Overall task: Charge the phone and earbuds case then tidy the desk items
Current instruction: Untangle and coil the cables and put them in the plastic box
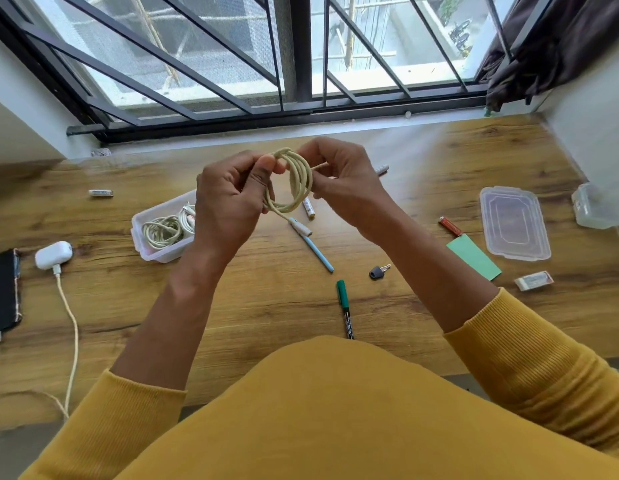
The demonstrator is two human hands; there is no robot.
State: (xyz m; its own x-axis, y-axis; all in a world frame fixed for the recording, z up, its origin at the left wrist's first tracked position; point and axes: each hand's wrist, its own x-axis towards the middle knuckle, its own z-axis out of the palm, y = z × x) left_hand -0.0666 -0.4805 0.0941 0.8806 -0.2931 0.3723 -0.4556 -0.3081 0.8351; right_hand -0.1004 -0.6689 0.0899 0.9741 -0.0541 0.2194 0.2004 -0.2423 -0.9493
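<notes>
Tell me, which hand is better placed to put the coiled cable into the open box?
Probably the left hand: it grips the coiled cable, and the open box lies just beneath it. The right hand is farther away.

This is looking like a room in a home: a wooden worktop (266, 306) is standing under a barred window (301, 46), and a dark curtain (543, 46) is hanging beside it.

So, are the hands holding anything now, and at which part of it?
Both hold one coiled cable. The left hand pinches the top of the coil, the right hand grips its right side. The plug end hangs free below.
</notes>
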